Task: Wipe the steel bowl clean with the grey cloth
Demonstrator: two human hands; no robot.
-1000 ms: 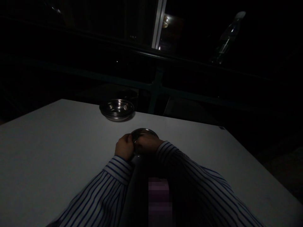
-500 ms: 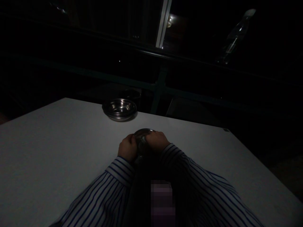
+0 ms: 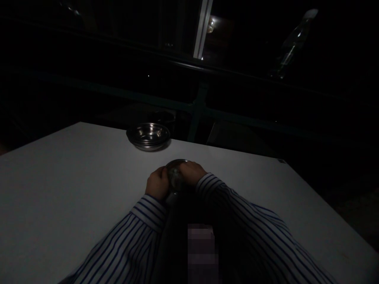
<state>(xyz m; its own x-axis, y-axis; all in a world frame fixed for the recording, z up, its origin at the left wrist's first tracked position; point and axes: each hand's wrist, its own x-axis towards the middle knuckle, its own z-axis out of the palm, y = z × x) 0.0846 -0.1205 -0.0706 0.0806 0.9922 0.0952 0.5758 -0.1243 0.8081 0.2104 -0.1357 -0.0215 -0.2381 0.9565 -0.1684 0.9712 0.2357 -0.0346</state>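
The scene is very dark. A small round steel dish [image 3: 175, 165] lies on the white table [image 3: 68, 177] just in front of me. My left hand [image 3: 157, 185] is curled on the dish's left edge. My right hand [image 3: 192, 172] is closed over its right side. Between the two hands something pale and shiny shows, too dim to name. Both sleeves are white with blue stripes.
A short stack of steel bowls [image 3: 148, 136] stands near the table's far edge. Beyond the table run dark rails with a pale upright post [image 3: 201, 29]. A clear bottle [image 3: 291, 43] leans at the upper right. The table's right edge falls away at the right.
My right hand has slid a little left over the dish, closer to my left hand. The bowls have stayed put.
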